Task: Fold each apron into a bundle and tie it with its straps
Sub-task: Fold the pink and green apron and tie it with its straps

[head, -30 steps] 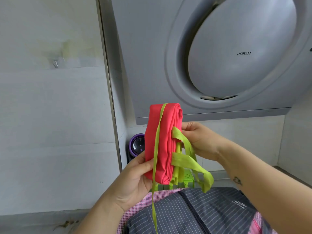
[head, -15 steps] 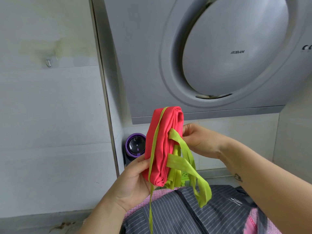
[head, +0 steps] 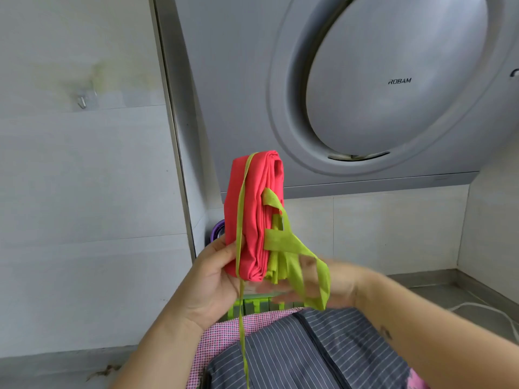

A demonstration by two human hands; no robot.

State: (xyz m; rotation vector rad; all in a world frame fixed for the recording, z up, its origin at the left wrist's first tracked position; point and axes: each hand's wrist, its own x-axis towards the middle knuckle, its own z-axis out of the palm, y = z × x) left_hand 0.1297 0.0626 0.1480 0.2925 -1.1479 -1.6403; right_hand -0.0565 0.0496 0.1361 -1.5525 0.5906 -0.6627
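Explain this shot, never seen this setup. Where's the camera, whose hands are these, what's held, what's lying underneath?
No machine here: a person works bare-handed, and the picture comes from a camera worn on their head, looking forward and down. The left hand grips a red apron, folded into an upright bundle. A thin green strap runs over its top and hangs down; a wider green strap loop dangles beside it. The right hand sits below the bundle, too blurred to tell whether its fingers hold anything. Underneath lie a grey striped cloth and pink checked fabric. Behind is a range hood.
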